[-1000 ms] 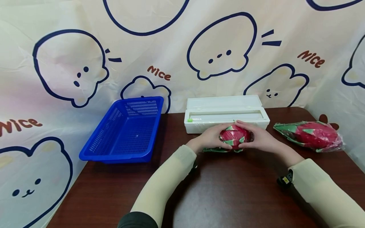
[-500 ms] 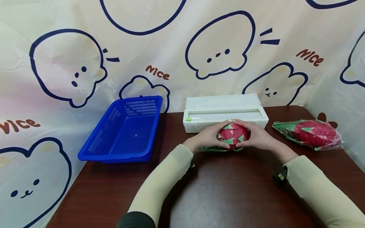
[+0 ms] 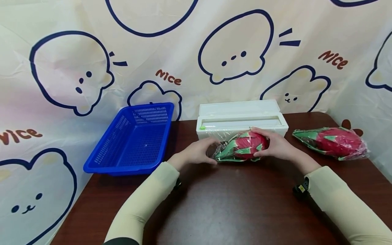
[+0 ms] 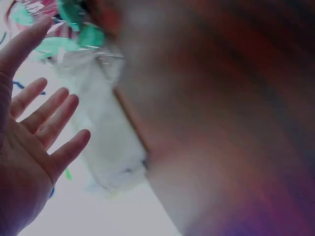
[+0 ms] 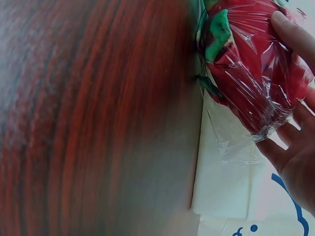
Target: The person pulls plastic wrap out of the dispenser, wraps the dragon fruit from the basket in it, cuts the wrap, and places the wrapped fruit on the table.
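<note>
A dragon fruit point(image 3: 245, 146) wrapped in clear film lies on the table in front of the white cling film box point(image 3: 245, 126). My right hand point(image 3: 278, 144) grips its rounded right end, thumb on the near side, as the right wrist view also shows with the wrapped fruit point(image 5: 256, 64). Beside the green leafy left end is my left hand point(image 3: 197, 151). In the left wrist view that hand point(image 4: 34, 132) has its fingers spread and nothing in the palm; the dragon fruit point(image 4: 59, 29) is past the thumb. The box stands with its lid raised.
A blue perforated basket point(image 3: 122, 168) stands at the left of the brown table point(image 3: 232, 204). At the far right lies a second film-wrapped dragon fruit point(image 3: 337, 144). A patterned cloth point(image 3: 190, 51) hangs behind the table.
My left hand has come off the dragon fruit and moved left, uncovering the green leafy end. The right hand stays on the fruit. The head view has shifted slightly.
</note>
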The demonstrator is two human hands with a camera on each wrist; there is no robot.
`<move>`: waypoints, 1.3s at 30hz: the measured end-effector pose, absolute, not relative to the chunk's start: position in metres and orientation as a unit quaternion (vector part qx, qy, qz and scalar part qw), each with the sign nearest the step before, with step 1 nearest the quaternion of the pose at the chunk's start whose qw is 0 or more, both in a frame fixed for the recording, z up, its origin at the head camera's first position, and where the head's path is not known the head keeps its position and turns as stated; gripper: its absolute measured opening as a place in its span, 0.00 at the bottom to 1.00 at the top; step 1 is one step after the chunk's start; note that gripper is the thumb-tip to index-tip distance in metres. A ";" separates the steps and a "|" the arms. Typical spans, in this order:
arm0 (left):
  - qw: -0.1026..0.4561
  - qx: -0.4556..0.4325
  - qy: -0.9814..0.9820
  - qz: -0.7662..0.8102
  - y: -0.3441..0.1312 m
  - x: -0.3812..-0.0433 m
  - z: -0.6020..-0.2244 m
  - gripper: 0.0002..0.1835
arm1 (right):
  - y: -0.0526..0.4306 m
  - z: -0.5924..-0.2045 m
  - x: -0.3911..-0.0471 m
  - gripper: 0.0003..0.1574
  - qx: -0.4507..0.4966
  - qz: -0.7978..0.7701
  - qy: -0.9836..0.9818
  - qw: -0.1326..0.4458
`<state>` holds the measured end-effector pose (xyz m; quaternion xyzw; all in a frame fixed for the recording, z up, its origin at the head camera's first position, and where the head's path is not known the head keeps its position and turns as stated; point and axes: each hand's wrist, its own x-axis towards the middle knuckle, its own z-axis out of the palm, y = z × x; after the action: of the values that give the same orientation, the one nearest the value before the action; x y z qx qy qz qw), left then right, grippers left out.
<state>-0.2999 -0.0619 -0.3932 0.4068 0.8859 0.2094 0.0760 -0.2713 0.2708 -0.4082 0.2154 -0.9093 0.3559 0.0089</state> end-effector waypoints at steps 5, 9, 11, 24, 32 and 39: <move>0.096 0.392 0.892 0.202 -0.070 -0.301 -0.407 0.30 | 0.271 -0.408 -0.270 0.61 0.211 0.360 -0.909 0.007; 0.098 0.393 0.896 0.181 -0.070 -0.304 -0.415 0.22 | 0.271 -0.408 -0.271 0.61 0.211 0.363 -0.908 -0.002; 0.093 0.397 0.898 0.168 -0.071 -0.306 -0.417 0.15 | 0.270 -0.408 -0.272 0.61 0.212 0.366 -0.906 -0.009; -0.057 0.483 0.865 0.125 -0.067 -0.304 -0.410 0.00 | 0.271 -0.404 -0.270 0.60 0.205 0.363 -0.909 -0.021; -0.023 0.503 0.846 0.175 -0.048 -0.306 -0.410 0.03 | 0.271 -0.401 -0.270 0.59 0.218 0.350 -0.911 -0.011; 0.012 0.469 0.855 0.222 -0.046 -0.306 -0.414 0.05 | 0.268 -0.395 -0.268 0.60 0.201 0.350 -0.915 -0.023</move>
<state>-0.3063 -0.0459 -0.4140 0.4690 0.8548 0.2220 0.0120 -0.2685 0.2676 -0.3952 0.2010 -0.9145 0.3502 -0.0233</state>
